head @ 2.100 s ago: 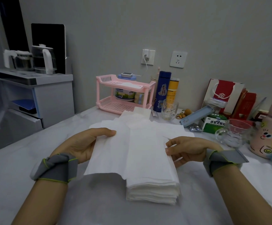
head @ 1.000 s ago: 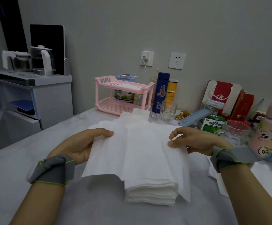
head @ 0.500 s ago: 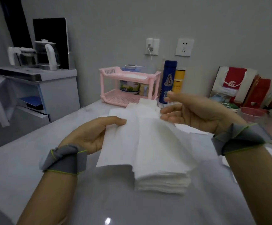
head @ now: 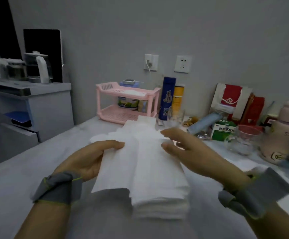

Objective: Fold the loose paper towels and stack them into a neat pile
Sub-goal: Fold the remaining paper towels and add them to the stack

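Note:
A stack of folded white paper towels (head: 159, 207) stands on the pale table (head: 10, 178) in front of me. On top of it lies a towel sheet (head: 131, 166) whose left flap sticks out past the stack. My left hand (head: 86, 161) holds that flap, thumb on top at its upper edge. My right hand (head: 192, 152) lies over the right side of the sheet with fingers stretched out flat and pointing left. More loose white towels (head: 140, 128) lie behind the stack.
Behind the towels stand a pink two-tier rack (head: 126, 102), a blue flask (head: 167, 99), a yellow bottle (head: 178, 97) and a drinking glass (head: 175, 116). To the right are a green medicine box (head: 224, 130), a glass cup (head: 243, 138) and a pink cartoon jug (head: 285, 131). A cabinet with kettles (head: 36, 69) stands left.
My right hand let go of the sheet's right edge, lifted toward the back of the table and came down flat over the sheet's right side. My left hand kept its hold.

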`<state>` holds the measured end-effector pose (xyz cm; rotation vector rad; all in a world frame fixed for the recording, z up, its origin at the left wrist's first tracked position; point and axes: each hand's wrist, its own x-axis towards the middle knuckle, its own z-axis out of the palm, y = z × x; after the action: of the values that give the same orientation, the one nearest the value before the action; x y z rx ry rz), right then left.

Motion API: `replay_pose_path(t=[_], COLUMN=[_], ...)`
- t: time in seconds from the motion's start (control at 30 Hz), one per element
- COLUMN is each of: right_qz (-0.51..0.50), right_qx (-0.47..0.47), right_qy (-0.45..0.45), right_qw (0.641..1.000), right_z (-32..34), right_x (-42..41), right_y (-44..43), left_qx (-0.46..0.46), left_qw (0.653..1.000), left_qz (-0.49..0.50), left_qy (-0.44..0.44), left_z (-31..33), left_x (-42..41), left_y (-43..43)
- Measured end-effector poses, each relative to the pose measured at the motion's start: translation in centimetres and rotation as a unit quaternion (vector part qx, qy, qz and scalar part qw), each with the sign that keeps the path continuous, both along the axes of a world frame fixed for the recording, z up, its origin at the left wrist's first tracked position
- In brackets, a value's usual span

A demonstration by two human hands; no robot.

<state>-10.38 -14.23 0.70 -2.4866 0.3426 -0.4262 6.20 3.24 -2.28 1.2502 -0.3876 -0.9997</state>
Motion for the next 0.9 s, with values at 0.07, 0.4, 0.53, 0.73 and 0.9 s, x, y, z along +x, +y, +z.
replay_pose_path(t=[0.07,0.4,0.53,0.73,0.9], right_qz=[0.010,0.063,0.083,0.022,-0.030], right_qx=[0.000,-0.021,-0.027,-0.090,-0.126], right_qy=[0.016,0.002,0.017,0.042,0.017], right_qw=[1.000,0.998,0.996,0.995,0.991], right_z=[-1.5,-2.5,-1.9,-1.9,-2.7], right_x=[-0.4,0.0,-0.3,-1.9,-2.4], right_y=[0.3,2.2,2.8,3.6,4.7], left_qx=[0.000,0.018,0.011,0.010,0.011], left_qw=[1.000,0.996,0.995,0.995,0.996], left_qz=[0.002,0.061,0.078,0.092,0.086], left_qy=[-0.001,-0.055,-0.059,-0.023,-0.031], left_z=[0.1,-0.2,-0.5,-0.8,-0.6], left_x=[-0.1,-1.7,-2.3,-3.0,-3.8], left_y=[-0.1,0.2,0.9,1.4,1.2])
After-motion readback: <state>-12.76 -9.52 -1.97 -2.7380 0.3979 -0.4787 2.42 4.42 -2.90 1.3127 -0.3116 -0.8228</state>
